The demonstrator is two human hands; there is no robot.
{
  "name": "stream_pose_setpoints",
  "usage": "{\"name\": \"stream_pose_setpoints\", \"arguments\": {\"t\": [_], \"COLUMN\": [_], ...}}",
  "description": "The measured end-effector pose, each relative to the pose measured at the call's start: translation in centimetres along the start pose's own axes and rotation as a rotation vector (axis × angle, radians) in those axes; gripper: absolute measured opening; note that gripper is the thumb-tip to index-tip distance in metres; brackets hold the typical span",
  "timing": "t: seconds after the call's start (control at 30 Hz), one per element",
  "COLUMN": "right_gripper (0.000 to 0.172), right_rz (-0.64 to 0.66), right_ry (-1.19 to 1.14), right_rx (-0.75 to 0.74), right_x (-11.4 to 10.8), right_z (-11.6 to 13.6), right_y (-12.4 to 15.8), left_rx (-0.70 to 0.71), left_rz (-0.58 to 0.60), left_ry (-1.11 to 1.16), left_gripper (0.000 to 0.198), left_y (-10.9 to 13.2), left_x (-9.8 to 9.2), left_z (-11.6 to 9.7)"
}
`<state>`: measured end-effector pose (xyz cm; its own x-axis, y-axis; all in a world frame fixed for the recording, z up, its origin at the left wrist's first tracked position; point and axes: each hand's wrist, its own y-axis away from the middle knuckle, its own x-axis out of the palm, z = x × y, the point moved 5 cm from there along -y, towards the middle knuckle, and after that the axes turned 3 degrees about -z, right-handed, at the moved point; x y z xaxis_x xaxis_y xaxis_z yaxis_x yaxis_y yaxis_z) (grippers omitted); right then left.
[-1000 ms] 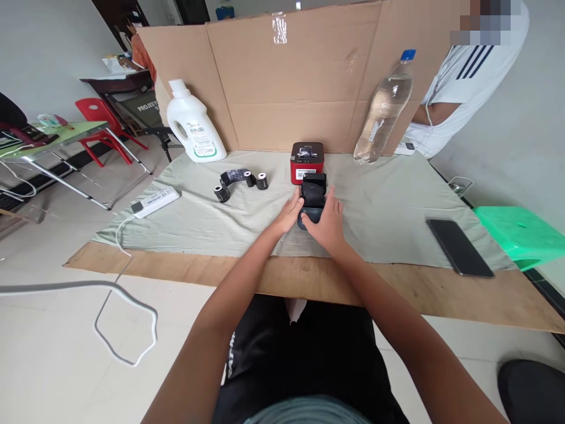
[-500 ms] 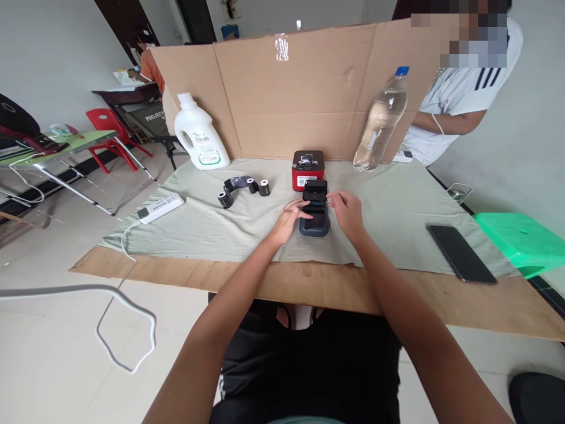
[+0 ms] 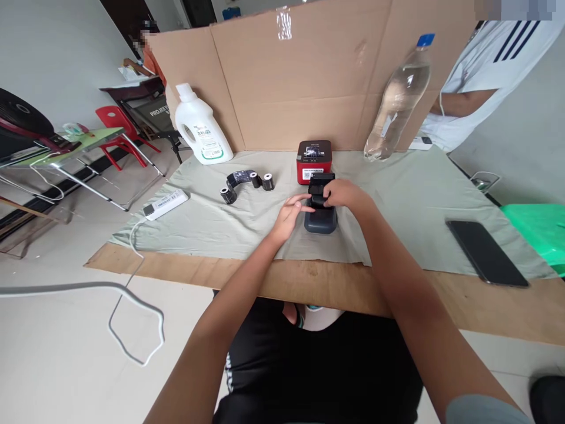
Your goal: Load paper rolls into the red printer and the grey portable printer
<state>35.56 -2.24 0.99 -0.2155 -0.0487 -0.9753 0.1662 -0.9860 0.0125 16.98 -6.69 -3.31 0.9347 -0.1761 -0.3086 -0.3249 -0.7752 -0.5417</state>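
A small dark machine with its lid raised (image 3: 321, 222), which looks like a label printer, stands on the cloth in front of me. My left hand (image 3: 289, 218) is at its left side, fingers stretched out and their tips touching its edge. Over the machine's right side reaches my right hand (image 3: 348, 193), its fingers bent down into the open part; what the fingertips hold, if anything, is hidden. Just behind the machine sits a red and black box (image 3: 314, 159). Off to the left lie black ribbon rolls (image 3: 228, 195) with a strip of dark film trailing between them.
A white jug (image 3: 205, 132) and a tilted water bottle (image 3: 399, 103) stand before a cardboard screen (image 3: 300, 82). On the cloth, a white power strip (image 3: 168, 204) lies left and a black phone (image 3: 485, 253) right. One person (image 3: 498, 76) is behind the screen at right.
My right hand has moved from beside the machine to over its open part, fingers bending inward. My left fingers have drawn back slightly towards its left edge. The view has shifted.
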Motion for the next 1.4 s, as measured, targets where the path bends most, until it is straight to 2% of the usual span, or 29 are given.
{"name": "stream_pose_setpoints", "arguments": {"t": [0.13, 0.23, 0.4, 0.5, 0.63, 0.73, 0.9, 1.07, 1.23, 1.4], "right_gripper": [0.016, 0.013, 0.021, 0.021, 0.016, 0.018, 0.018, 0.016, 0.023, 0.023], "right_rz": [-0.098, -0.104, -0.049, -0.067, 0.055, 0.124, 0.01, 0.0, -0.021, 0.016], "right_ry": [-0.109, -0.2, -0.454, -0.533, -0.767, -0.837, -0.966, -1.019, -1.165, -1.356], "right_rx": [0.034, -0.036, -0.258, -0.253, -0.166, -0.177, -0.314, -0.183, -0.222, -0.084], "right_x": [-2.7, -3.4, -2.2, -1.8, -0.6, 0.5, 0.7, 0.7, 0.7, 1.6], "right_z": [-0.2, 0.6, 3.4, 4.3, 4.2, 4.0, 4.2, 4.6, 5.3, 5.5], "right_y": [1.3, 2.2, 2.9, 2.9, 2.4, 1.7, 1.0, 1.3, 1.4, 1.1], "left_rx": [-0.019, -0.06, -0.178, -0.188, -0.192, -0.177, -0.168, -0.083, -0.122, -0.081], "left_rz": [-0.131, -0.224, -0.295, -0.279, -0.279, -0.27, -0.321, -0.345, -0.352, -0.353], "left_ry": [0.037, 0.074, 0.192, 0.197, 0.248, 0.267, 0.264, 0.23, 0.235, 0.189], "left_gripper": [0.054, 0.047, 0.049, 0.049, 0.047, 0.055, 0.058, 0.058, 0.058, 0.061], "left_y": [-0.2, -0.3, -0.2, -0.1, -0.1, -0.1, -0.2, -0.4, -0.4, -0.3], "left_x": [-0.9, -1.4, -1.5, -1.5, -1.6, -1.5, -1.8, -2.2, -2.4, -2.8], "left_z": [0.1, 0.3, 0.9, 0.8, 0.6, 0.7, 1.3, 1.2, 1.7, 1.1]}}
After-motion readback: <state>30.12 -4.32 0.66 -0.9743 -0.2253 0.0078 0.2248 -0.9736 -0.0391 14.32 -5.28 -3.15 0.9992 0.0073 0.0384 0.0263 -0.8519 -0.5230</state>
